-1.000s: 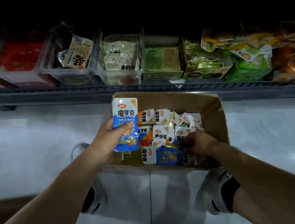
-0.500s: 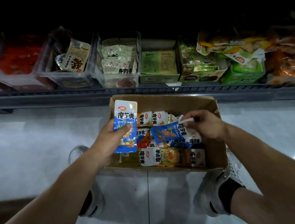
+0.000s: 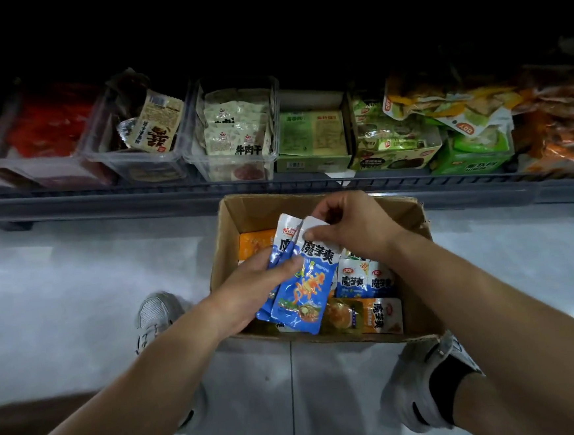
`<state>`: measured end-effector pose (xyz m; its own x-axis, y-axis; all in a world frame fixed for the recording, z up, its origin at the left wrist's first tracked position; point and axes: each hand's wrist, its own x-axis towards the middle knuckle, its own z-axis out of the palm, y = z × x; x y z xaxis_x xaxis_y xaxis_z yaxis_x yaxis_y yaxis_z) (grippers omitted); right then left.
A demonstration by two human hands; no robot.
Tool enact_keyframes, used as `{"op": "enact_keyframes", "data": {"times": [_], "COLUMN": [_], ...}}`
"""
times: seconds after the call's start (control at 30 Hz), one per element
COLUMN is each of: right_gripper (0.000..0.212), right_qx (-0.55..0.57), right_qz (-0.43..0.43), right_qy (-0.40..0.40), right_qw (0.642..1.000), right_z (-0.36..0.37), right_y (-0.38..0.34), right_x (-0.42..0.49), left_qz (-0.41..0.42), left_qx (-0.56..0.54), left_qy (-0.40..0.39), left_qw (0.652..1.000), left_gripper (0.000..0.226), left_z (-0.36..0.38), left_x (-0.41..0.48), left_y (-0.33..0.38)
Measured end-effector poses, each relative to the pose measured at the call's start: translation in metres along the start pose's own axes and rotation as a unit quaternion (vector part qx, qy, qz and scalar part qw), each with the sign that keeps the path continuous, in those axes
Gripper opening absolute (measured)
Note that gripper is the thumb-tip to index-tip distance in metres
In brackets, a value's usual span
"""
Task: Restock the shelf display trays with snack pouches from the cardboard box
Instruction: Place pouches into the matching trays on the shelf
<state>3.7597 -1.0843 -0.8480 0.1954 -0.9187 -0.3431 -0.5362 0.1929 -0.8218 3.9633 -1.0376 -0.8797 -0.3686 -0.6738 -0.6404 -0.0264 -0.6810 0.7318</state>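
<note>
- Right now the left hand point(image 3: 250, 289) holds two snack pouches just above the cardboard box point(image 3: 413, 221). Its fingers curl under them and its thumb presses across their fronts.
- The front blue pouch point(image 3: 305, 291) lies on top, tilted a little, with its white top end pointing toward the shelf point(image 3: 105, 200).
- The back blue pouch point(image 3: 282, 238) peeks out from behind it on the left — only its top and left edge show.
- The right hand point(image 3: 351, 226) pinches the white top corner of the front blue pouch between its thumb and fingers.
- The cardboard box sits open on the floor point(image 3: 79, 302), just in front of the shelf and between two grey shoes point(image 3: 156, 317).
- Inside the box lie more loose pouches point(image 3: 362, 280) — blue and white ones on the right side, orange ones at the near edge and in the far left corner.
- On the shelf, clear trays point(image 3: 233, 166) stand side by side in a row. One holds pale pouches, the next one to the left holds a tan pouch leaning up, and one further left holds red packs.
- To the right of the trays are green boxes point(image 3: 312, 139) and piled-up bags.
</note>
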Motion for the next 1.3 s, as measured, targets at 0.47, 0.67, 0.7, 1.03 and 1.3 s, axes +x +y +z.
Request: {"op": "enact_keyframes", "data": {"times": [0.47, 0.67, 0.7, 1.03, 1.3], "right_gripper": [0.028, 0.026, 0.024, 0.007, 0.016], "right_qx": [-0.172, -0.362, -0.379, -0.044, 0.032], "right_qz": [0.174, 0.142, 0.137, -0.007, 0.032], "right_qy": [-0.052, -0.071, -0.076, 0.041, -0.037], "right_qw": [0.968, 0.919, 0.912, 0.998, 0.998], "right_z": [0.008, 0.013, 0.01, -0.043, -0.004], "right_y": [0.146, 0.161, 0.155, 0.037, 0.007], "right_x": [-0.001, 0.002, 0.001, 0.009, 0.008], "left_qz": [0.033, 0.028, 0.03, 0.069, 0.061], "left_qx": [-0.06, -0.053, -0.05, -0.027, -0.07], "left_qy": [0.11, 0.133, 0.134, 0.15, 0.121], "left_qw": [0.992, 0.989, 0.989, 0.986, 0.988], "left_gripper": [0.029, 0.028, 0.027, 0.026, 0.032], "left_z": [-0.028, -0.032, -0.032, -0.022, -0.006], "left_x": [0.017, 0.017, 0.017, 0.011, 0.0], "left_y": [-0.012, -0.015, -0.015, -0.011, -0.012]}}
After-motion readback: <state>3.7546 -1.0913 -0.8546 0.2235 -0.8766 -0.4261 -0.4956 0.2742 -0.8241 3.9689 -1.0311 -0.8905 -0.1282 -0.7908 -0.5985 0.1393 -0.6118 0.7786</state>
